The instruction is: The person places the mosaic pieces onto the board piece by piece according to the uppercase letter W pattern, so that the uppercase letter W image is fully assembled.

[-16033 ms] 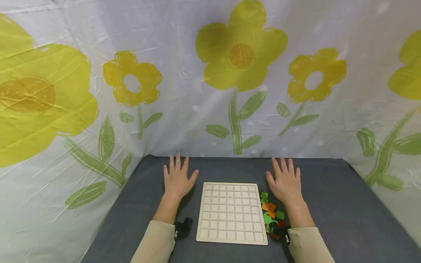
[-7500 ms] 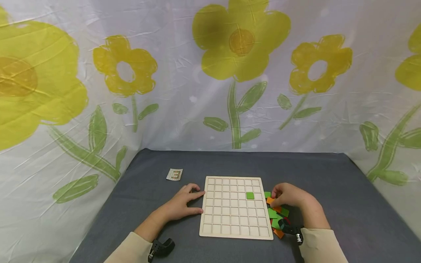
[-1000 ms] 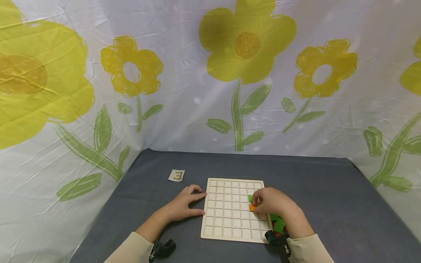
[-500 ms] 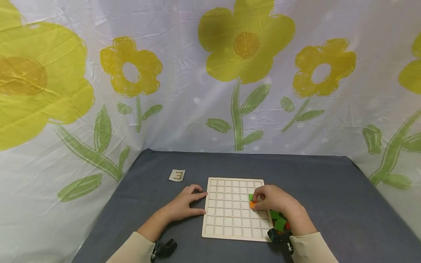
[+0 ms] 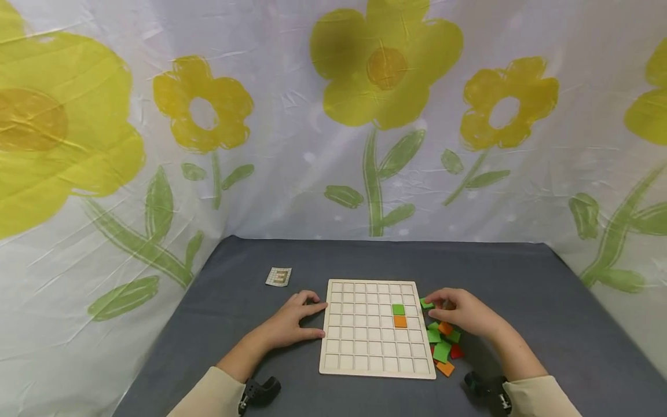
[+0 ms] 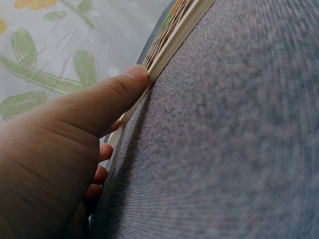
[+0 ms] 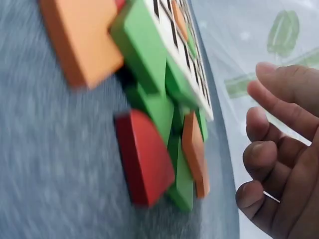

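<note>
I monitor two hands, set well apart on either side of the board (image 5: 361, 333), which lies flat on the table (image 5: 250, 258). The left hand (image 5: 288, 324) has thumb and fingers spread, tips touching the board's left edge; it grips nothing. Its wrist view cuts off the back of the hand and shows the board edge-on, so I cannot read the cells there.

Two tiles sit on the board, toward its right side: a green tile (image 5: 398, 309) and, directly nearer the wearer, an orange tile (image 5: 399, 321).

The right hand (image 5: 462, 308) is beyond the right edge, fingers loosely bent, holding nothing visible. Its fingertips partly cover a loose green piece (image 5: 426, 304); I cannot confirm contact. Its wrist view crops the hand and blurs the pile (image 5: 442, 350), where tiles overlap and defeat a count. The card (image 5: 278, 277) lies beyond the left hand, its print too small to resolve.
</note>
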Tool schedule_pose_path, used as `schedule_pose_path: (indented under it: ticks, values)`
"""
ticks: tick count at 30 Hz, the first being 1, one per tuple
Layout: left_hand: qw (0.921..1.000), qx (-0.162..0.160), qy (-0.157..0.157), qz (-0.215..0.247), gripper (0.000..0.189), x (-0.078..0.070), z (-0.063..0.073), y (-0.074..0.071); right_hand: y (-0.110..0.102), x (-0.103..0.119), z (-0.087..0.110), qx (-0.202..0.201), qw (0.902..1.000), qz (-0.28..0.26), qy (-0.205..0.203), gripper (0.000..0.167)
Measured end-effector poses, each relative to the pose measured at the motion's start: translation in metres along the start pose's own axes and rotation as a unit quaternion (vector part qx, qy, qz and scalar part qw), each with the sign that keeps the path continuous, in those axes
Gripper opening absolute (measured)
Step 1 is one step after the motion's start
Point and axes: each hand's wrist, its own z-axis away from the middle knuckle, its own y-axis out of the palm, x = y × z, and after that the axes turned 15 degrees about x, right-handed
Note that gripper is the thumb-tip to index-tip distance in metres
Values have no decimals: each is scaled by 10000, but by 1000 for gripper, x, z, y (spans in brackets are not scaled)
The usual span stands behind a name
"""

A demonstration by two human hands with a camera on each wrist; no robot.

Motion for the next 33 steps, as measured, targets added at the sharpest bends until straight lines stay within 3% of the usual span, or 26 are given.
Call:
schedule_pose_path:
  ticks: [8,12,17,27,33]
  values:
    - [9999,74,36,99,72,0,-1,3,-7,-20,5,-44,9995,-178,263,34]
    - [9998,88,-7,155,72,-1,0,2,-10,-28,-2,-137,9996,-28,250,41]
    - [9999,92,31,120,71,-2,2,1,-10,-36,-14,48,9997,121,207,45]
    - [10000,50,7,28,70,-1,1,-1,-7,-35,-23,-196,9985,51,505,30]
    - [10000,23,22,1,70,-1,3,-3,-11,-32,-20,165,9992,-8,378,32]
